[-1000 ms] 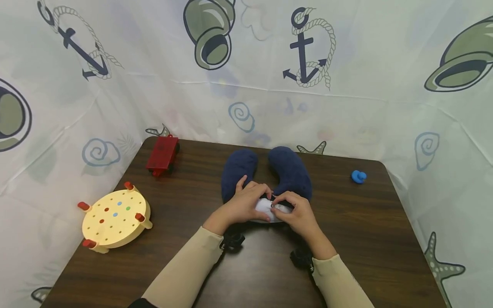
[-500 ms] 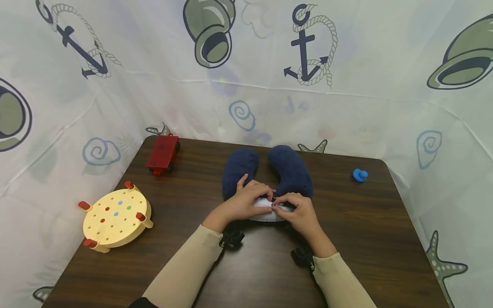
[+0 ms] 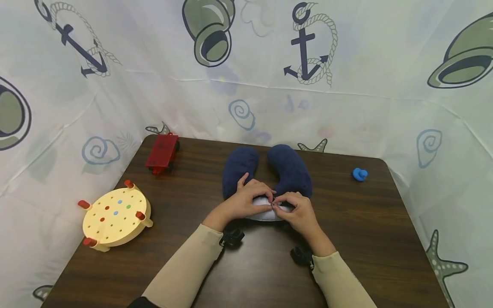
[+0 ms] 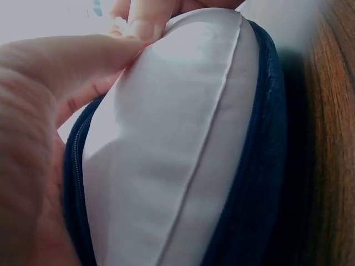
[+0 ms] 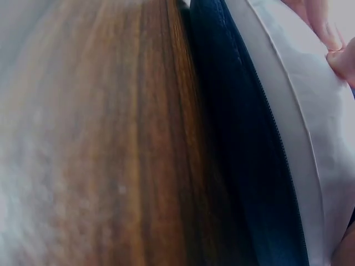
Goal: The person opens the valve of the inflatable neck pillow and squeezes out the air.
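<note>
Item: a navy-blue, U-shaped neck pillow in plush fabric, lying on a dark-brown, wood-grain worktop. Location: near the far edge, about midway between the left and right edges. Orientation: the two rounded ends point toward the far edge; the closed bend faces the person. At the bend the cover gapes, exposing a white, smooth-fabric inner cushion. The exposed part is longest from left to right, roughly in line with the far edge, and a dark zip borders it.

Hands: the left hand is over the left part of the bend, the right hand over the right part. Neither is clearly nearer. Each has thumb and forefinger drawn together, pinching the white fabric at about the middle of the opening. The fingertips come together there; a small detail between them is too small to identify.

Assessment: the governing relation appears to be the left-right line of the opening. The hands oppose each other along it, so parting them would load the fabric lengthwise rather than across.
</note>
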Demonstrator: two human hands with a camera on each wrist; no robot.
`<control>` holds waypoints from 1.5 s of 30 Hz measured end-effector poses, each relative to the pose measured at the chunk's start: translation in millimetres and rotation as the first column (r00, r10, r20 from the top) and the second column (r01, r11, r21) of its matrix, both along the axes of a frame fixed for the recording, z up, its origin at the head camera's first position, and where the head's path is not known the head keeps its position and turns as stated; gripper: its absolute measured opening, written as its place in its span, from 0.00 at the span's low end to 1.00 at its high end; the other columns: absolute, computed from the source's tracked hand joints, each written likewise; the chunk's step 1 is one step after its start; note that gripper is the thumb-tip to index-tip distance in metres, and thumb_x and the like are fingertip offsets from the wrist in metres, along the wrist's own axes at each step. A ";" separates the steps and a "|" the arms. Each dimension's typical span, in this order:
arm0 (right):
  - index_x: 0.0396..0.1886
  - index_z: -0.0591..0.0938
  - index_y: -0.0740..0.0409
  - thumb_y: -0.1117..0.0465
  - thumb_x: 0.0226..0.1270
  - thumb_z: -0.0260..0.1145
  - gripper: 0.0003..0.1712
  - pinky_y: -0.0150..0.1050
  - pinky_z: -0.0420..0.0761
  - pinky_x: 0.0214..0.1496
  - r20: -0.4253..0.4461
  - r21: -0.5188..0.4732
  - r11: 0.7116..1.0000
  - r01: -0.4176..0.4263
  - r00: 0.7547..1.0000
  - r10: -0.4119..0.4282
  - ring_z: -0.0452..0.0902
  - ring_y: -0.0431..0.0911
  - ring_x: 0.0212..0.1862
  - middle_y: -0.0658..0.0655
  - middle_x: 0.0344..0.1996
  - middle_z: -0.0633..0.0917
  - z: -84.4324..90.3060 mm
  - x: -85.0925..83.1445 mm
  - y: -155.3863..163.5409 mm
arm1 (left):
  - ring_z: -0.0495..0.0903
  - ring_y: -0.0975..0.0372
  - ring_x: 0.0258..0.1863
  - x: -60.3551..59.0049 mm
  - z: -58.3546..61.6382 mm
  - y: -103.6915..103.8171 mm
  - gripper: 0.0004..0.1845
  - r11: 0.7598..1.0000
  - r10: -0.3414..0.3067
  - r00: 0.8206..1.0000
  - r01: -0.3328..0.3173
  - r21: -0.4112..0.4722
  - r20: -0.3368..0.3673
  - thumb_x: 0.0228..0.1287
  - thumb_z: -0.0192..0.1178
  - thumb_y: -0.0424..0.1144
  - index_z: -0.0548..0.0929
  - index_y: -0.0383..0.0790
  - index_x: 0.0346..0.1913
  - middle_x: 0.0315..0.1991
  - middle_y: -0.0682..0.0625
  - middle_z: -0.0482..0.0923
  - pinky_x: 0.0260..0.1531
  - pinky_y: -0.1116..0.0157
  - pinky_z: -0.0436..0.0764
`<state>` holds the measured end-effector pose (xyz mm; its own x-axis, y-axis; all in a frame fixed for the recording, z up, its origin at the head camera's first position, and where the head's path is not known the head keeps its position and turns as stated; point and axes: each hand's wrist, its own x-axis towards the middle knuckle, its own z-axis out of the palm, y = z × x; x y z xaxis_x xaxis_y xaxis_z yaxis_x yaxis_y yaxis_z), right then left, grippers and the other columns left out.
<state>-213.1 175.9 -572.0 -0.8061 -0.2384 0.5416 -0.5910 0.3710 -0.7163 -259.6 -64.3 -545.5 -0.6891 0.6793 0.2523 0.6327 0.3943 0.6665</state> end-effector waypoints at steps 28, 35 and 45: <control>0.37 0.93 0.49 0.76 0.55 0.81 0.17 0.25 0.82 0.50 -0.039 -0.006 0.992 -0.127 0.991 0.126 0.85 0.42 0.37 0.49 0.32 0.90 -6.1 -1.5 -2.2 | 0.66 0.47 0.83 -6.6 33.8 -27.7 0.12 0.975 0.146 0.989 -0.145 0.168 0.009 0.78 0.67 0.40 0.87 0.47 0.59 0.75 0.45 0.78 0.83 0.34 0.52; 0.39 0.93 0.49 0.76 0.59 0.80 0.17 0.31 0.83 0.45 -0.012 -0.065 0.981 -0.184 0.983 0.184 0.84 0.42 0.36 0.48 0.33 0.90 -5.7 1.4 -0.7 | 0.37 0.44 0.91 -18.1 9.5 -36.9 0.37 0.950 0.278 0.959 -0.266 -0.166 0.050 0.78 0.61 0.65 0.70 0.60 0.84 0.91 0.52 0.48 0.80 0.24 0.44; 0.39 0.93 0.49 0.75 0.60 0.80 0.16 0.29 0.83 0.44 -0.035 -0.043 0.978 -0.204 0.979 0.202 0.84 0.40 0.36 0.47 0.33 0.90 -4.4 0.4 -6.3 | 0.28 0.40 0.90 -24.8 -11.6 -45.0 0.51 0.928 0.373 0.896 -0.360 -0.096 0.242 0.64 0.74 0.67 0.58 0.78 0.85 0.92 0.48 0.25 0.77 0.22 0.49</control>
<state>-212.7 169.6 -576.5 -0.7265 -0.3698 0.5791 -0.6723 0.2083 -0.7103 -284.4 -109.3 -557.0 -0.9277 0.3731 0.0121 0.2515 0.6007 0.7589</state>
